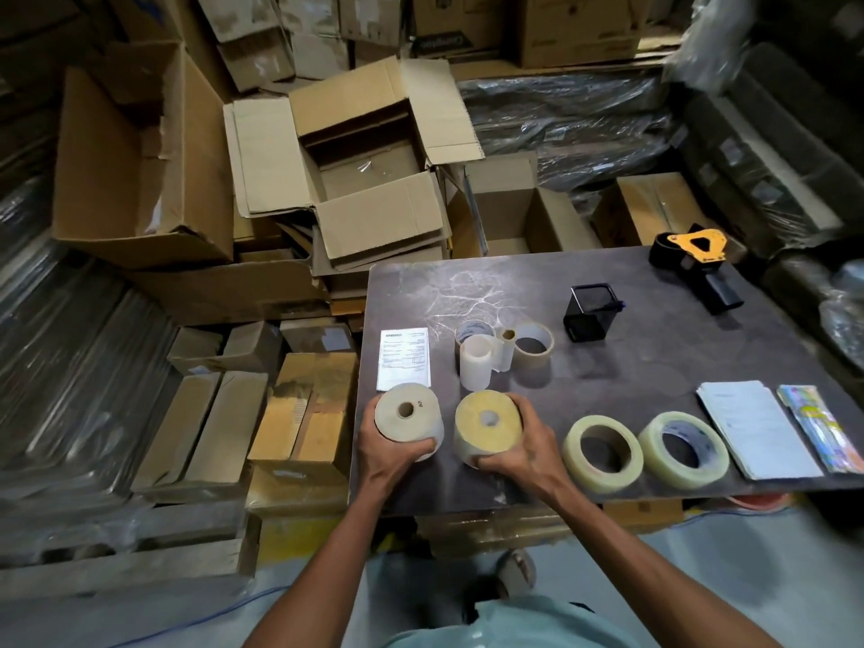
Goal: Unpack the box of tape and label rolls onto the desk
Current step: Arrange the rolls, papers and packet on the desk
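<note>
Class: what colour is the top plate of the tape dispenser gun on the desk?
Orange-yellow, on the black tape dispenser gun; head view.

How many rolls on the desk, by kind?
Thick label rolls, small core: 2, white in left hand, yellowish in right hand
Clear tape rolls, front: 2
Rolls in back cluster: 4
Total: 8

The print on the white paper sheet (pixel 403 358) is too small to read. The clear plastic-wrapped bundle (pixel 847 315) is cut off by the right edge.
</note>
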The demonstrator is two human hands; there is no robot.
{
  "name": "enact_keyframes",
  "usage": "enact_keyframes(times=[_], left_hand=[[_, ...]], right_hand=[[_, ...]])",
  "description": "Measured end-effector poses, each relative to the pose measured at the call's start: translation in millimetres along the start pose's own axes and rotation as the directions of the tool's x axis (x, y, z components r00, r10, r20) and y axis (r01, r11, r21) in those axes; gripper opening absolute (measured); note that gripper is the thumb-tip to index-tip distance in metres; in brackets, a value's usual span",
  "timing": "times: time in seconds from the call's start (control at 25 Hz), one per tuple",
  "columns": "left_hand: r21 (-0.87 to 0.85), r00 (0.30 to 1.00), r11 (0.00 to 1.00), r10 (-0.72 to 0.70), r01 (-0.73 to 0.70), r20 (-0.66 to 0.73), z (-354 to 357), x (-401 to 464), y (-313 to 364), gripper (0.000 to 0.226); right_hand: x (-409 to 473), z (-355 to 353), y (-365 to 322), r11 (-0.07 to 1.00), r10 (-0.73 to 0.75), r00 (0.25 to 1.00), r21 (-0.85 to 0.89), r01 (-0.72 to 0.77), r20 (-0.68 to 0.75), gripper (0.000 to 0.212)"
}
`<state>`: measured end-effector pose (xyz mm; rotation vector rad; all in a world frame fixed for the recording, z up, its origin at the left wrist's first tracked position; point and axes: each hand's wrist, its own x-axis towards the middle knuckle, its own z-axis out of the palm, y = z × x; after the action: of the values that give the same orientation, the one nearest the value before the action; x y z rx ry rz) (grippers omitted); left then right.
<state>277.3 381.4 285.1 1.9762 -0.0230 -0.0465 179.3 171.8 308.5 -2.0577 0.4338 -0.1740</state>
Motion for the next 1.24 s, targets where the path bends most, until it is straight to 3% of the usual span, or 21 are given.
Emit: enact_keyframes(times=[0.2,0.48,0.96,1.24], left_hand=[[-0.016,0.998,0.999,0.044,-0.045,-0.044,0.1,65.4,29.4,0.098],[-0.044,0.992,0.997,0.054,-0.059,-0.114,18.0,167.7,77.1,0.094],[0.084,0.999,0.996,-0.036,0.035,0.009,66.7,333.4,68.6,0.095],[0.14,0.994,0.989,-0.068,0.055,0.088,89.3,391.3,43.0,0.098]], right_hand=[[66.0,-14.4,-47.4,0.99,-0.119,0.993,0.079,0.121,-0.025,0.09],[198.4,-43.4,-88.0,0.971,-0.211,0.977,0.109,0.212,-0.025,0.1],[381.2,-0.5,-43.1,0.998,-0.046,0.997,-0.033,0.049,0.066,0.103],[432.5,29.5,-15.6,0.992,0.076,0.997,-0.103,-0.074,0.01,0.103]])
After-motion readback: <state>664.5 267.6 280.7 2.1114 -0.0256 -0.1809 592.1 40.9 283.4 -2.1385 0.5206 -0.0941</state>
